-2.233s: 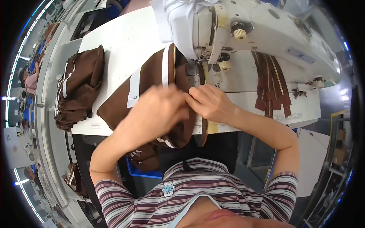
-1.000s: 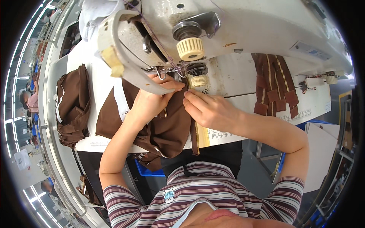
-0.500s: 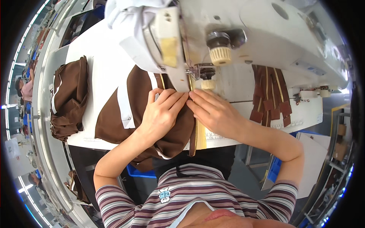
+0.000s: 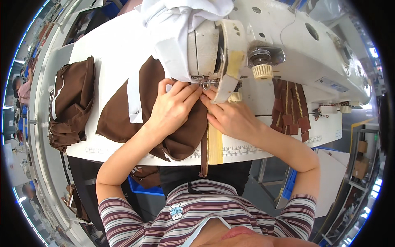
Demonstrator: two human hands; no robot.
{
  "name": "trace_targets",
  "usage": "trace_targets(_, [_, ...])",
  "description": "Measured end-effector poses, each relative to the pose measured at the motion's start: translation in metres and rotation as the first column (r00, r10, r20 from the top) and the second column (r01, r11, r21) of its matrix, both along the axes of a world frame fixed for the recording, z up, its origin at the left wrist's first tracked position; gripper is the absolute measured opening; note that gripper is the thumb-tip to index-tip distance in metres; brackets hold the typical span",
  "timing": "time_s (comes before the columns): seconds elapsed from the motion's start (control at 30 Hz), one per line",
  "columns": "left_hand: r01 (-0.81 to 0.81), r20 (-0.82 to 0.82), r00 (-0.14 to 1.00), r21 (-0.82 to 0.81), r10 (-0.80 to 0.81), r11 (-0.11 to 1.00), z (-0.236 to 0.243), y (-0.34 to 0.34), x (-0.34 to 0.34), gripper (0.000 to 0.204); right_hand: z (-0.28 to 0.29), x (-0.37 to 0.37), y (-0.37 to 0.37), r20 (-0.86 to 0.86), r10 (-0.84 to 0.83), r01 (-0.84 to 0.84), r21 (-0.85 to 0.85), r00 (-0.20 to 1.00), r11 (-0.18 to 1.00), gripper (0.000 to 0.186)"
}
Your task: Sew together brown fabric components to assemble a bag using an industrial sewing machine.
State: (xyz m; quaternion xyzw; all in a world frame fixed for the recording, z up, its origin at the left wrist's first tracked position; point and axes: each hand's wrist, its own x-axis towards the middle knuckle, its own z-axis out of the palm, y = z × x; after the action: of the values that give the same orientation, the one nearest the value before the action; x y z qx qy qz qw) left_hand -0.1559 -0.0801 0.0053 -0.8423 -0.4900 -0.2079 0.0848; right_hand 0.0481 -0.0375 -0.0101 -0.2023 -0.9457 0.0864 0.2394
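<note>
Brown fabric (image 4: pixel 119 109) with a white strip (image 4: pixel 134 99) along it lies under the head of a sewing machine (image 4: pixel 205 49). Fingers bent and pressed together, my left hand (image 4: pixel 175 107) grips the fabric just in front of the presser foot (image 4: pixel 205 83). A brown zipper (image 4: pixel 205 144) with gold teeth runs from there over the table's front edge. My right hand (image 4: pixel 232 117) pinches at the zipper's upper part and the fabric edge, its fingers close to the foot. Part of the machine head hides some of its fingertips.
Folded brown fabric (image 4: pixel 74 99) lies at the left of the white table (image 4: pixel 109 49). Several brown zippers (image 4: pixel 290 107) lie at the right. White cloth (image 4: pixel 173 37) drapes over the machine head. Below the table stands a blue bin (image 4: pixel 144 188).
The view has shifted, so the machine head appears farther right. Both hands have moved closer to the presser foot, and the right fingers now reach partly behind the machine head.
</note>
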Motion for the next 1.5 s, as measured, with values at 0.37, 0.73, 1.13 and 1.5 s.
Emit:
trace_targets(0.37, [0.01,0.057,0.998,0.007,-0.01,1.0,-0.001,0.012,-0.004,0.03,0.012,0.002,0.009,0.043,-0.063,0.064,-0.035,0.997,0.997,0.067])
trace_targets(0.73, [0.046,0.048,0.998,0.051,-0.049,0.998,-0.003,0.014,-0.015,0.029,0.0,0.001,0.022,0.019,-0.024,0.026,-0.169,1.0,0.985,0.055])
trace_targets(1.13, [-0.053,-0.054,0.997,0.087,0.058,0.995,-0.002,0.01,-0.008,0.026,0.071,0.016,0.03,0.279,-0.666,0.691,0.009,0.692,0.723,0.017])
trace_targets(1.5, [0.421,0.276,0.906,-0.512,-0.321,0.749,0.052,-0.03,-0.014,0.03,0.01,0.035,-0.087,-0.1,0.041,-0.041,0.003,0.994,0.999,0.032])
